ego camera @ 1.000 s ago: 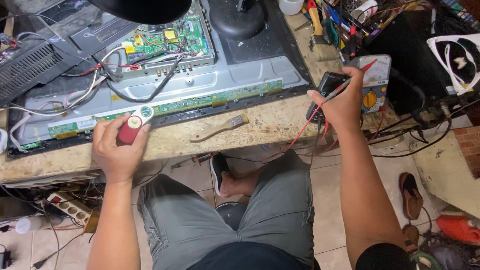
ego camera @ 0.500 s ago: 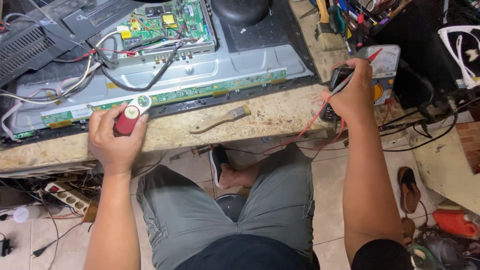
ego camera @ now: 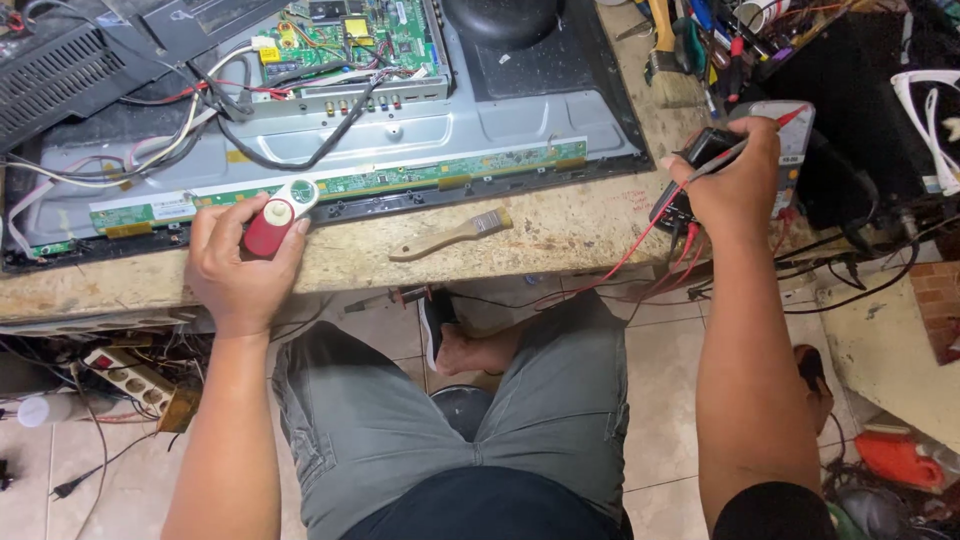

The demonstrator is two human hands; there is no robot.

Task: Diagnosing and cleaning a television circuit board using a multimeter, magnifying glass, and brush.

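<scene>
Lying along the bench's point(ego camera: 560, 235) back half: an opened flat-panel set point(ego camera: 430, 140), grey sheet-metal back, stiff but thin, with a fragile green circuit strip point(ego camera: 340, 185) running along its near edge and a main board point(ego camera: 350, 40) plus loose wires further back.

Gripping, at the left near edge of the panel: left hand point(ego camera: 235, 270) closed around a small red cylindrical tool point(ego camera: 268, 228) with a white, rounded head point(ego camera: 300, 192) resting on the circuit strip. Probably light, hard plastic, smooth enough to slip; best taken around the red barrel, as now, fingers wrapped and thumb alongside.

Resting mid-bench near the front edge: a small paintbrush point(ego camera: 450, 235), pale wooden handle, soft bristles, untouched.

Holding, at the right edge of the bench: right hand point(ego camera: 735, 180) closed on a dark meter body point(ego camera: 700, 165) and pinching a thin red probe point(ego camera: 770, 130) against it, tip pointing up and right. Probe rigid, slender, pointed; red lead point(ego camera: 620, 265) limp, drooping over the front edge. Meter likely light but blocky, safest held across its sides. Beside it, a grey multimeter point(ego camera: 795, 140) partly hidden by the hand.

Crowding the far right corner: hand tools point(ego camera: 710, 40), tangled black cables point(ego camera: 860, 270).
</scene>
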